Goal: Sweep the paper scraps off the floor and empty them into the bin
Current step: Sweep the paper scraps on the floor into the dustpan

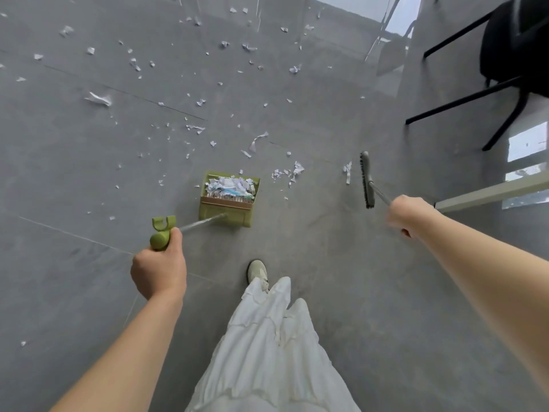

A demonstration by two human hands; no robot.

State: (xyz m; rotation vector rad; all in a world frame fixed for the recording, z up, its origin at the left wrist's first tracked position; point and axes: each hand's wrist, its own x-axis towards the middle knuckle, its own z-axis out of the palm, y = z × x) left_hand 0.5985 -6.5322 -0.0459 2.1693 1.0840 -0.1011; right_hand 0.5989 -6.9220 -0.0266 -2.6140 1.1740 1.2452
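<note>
My left hand [159,272] grips the green handle of a long-handled green dustpan [228,200], which stands on the grey floor in front of me with a heap of white paper scraps inside. My right hand [411,217] holds the thin shaft of a grey broom; its head [367,179] is turned edge-on to the right of the pan. A small cluster of scraps [289,173] lies between pan and broom head. Many more white scraps [196,127] are scattered over the floor beyond and to the left. No bin is in view.
A black chair [511,55] with thin black legs stands at the upper right. A pale table edge [490,191] juts in at the right, just behind the broom. My shoe [258,272] and white skirt are at the bottom centre.
</note>
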